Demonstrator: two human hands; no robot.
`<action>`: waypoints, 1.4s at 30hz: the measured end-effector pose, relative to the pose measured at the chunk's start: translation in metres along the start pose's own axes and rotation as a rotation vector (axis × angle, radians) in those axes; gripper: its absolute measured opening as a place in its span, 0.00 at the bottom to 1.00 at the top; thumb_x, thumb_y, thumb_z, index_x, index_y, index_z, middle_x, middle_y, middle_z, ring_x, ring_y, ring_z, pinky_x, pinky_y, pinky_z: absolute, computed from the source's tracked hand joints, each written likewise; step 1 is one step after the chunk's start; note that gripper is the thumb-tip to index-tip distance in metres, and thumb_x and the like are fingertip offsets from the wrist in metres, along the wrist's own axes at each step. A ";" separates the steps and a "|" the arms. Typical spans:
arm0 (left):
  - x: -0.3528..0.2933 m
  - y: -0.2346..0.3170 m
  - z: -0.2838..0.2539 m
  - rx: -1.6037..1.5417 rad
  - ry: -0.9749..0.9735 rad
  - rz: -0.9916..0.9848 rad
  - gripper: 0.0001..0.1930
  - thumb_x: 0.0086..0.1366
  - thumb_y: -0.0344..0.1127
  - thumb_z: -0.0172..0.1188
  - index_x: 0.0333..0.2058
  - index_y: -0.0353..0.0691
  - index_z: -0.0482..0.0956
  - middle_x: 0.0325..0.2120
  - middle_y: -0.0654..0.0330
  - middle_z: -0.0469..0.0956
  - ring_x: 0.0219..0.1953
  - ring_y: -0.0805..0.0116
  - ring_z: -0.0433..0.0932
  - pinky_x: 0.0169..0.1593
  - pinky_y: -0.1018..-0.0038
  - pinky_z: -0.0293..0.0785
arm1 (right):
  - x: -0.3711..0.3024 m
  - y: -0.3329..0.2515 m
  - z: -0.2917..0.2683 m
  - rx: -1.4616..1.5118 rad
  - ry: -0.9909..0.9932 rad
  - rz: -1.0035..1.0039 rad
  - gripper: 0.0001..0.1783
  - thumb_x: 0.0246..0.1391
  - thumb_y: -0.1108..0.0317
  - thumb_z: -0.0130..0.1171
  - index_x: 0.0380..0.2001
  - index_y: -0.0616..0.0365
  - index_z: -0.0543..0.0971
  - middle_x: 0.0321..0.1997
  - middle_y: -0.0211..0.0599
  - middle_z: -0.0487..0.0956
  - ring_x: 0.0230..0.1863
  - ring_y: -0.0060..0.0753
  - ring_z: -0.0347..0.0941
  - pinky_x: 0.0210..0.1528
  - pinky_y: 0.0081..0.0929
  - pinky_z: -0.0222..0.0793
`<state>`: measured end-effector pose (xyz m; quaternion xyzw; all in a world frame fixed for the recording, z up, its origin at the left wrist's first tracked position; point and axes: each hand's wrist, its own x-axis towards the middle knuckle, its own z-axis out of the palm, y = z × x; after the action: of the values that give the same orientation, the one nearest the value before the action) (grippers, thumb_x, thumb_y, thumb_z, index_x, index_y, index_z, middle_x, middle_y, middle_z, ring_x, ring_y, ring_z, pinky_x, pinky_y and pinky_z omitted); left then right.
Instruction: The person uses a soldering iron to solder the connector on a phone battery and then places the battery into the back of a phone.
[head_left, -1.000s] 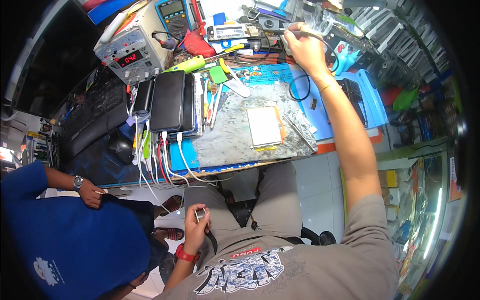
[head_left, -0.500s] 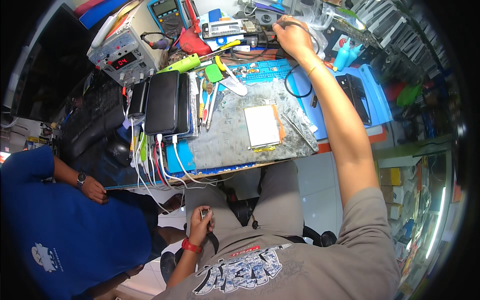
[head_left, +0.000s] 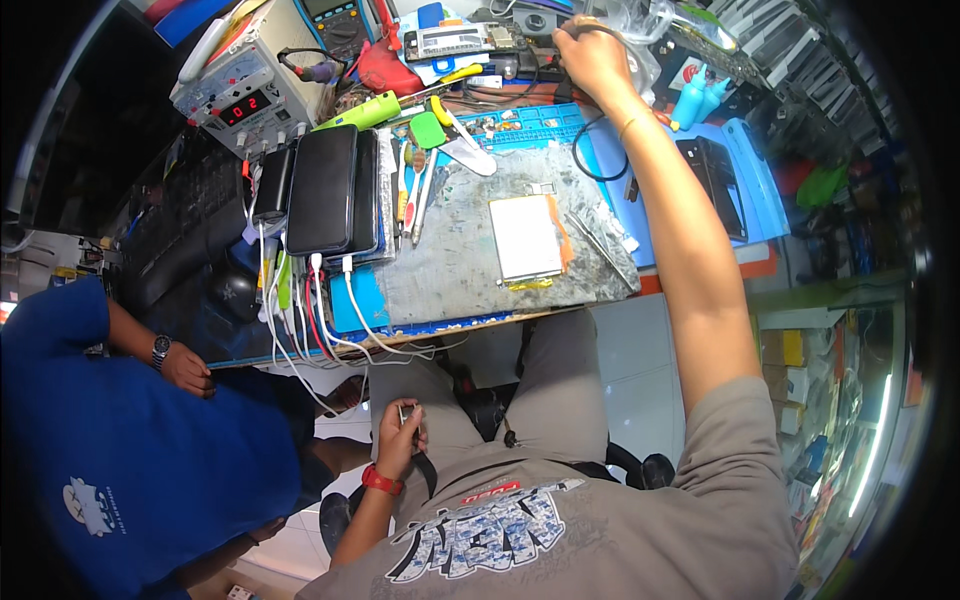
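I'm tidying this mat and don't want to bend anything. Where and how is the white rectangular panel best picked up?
Probably by its plain left edge, coming in low from the left across the grey mat. The white panel lies flat, so an edge seems the likeliest hold; an orange strip shows along its right side and a yellow one at its lower edge.

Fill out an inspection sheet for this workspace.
Surface: grey mat, stained.
Work items: white rectangular panel flat on the mat; tweezers to its right.
Clutter: stacked black devices, tools, power supply at left and back.
Hands: left hand over the lap holds a small unclear object; right hand curled at the back, grip unclear.
Cables: white cables hang over the front edge; black cable loops below the right hand.
Surroundings: person in blue shirt at left; lit display case at right.
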<state>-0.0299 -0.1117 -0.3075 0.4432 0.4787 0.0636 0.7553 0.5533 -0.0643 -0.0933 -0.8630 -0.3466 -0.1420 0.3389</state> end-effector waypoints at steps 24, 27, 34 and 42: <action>0.006 -0.011 -0.006 0.030 -0.023 0.041 0.17 0.72 0.39 0.61 0.53 0.38 0.69 0.30 0.64 0.74 0.23 0.76 0.74 0.22 0.78 0.75 | -0.001 -0.002 0.000 0.070 0.058 -0.027 0.15 0.60 0.55 0.60 0.39 0.54 0.85 0.24 0.40 0.84 0.31 0.40 0.84 0.41 0.37 0.77; 0.005 -0.004 -0.002 0.026 -0.016 0.045 0.17 0.73 0.39 0.61 0.53 0.38 0.70 0.31 0.64 0.74 0.23 0.76 0.74 0.22 0.78 0.75 | 0.005 0.007 0.003 0.009 0.009 -0.076 0.16 0.59 0.53 0.59 0.37 0.54 0.84 0.25 0.39 0.84 0.33 0.45 0.84 0.42 0.40 0.76; 0.007 -0.010 -0.008 0.048 -0.034 0.023 0.19 0.73 0.42 0.60 0.54 0.37 0.68 0.41 0.58 0.76 0.25 0.74 0.76 0.23 0.76 0.76 | 0.008 0.010 0.004 -0.049 -0.032 -0.099 0.17 0.60 0.51 0.57 0.37 0.52 0.84 0.27 0.42 0.84 0.36 0.49 0.83 0.45 0.42 0.75; 0.011 -0.008 -0.008 0.068 -0.054 0.045 0.21 0.73 0.44 0.60 0.55 0.36 0.68 0.45 0.56 0.76 0.26 0.73 0.76 0.24 0.76 0.76 | 0.003 0.017 0.010 0.002 -0.010 -0.088 0.15 0.60 0.53 0.59 0.39 0.52 0.84 0.29 0.39 0.86 0.38 0.44 0.84 0.47 0.38 0.75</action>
<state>-0.0332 -0.1057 -0.3212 0.4808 0.4499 0.0524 0.7508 0.5675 -0.0651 -0.1074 -0.8473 -0.3860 -0.1518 0.3316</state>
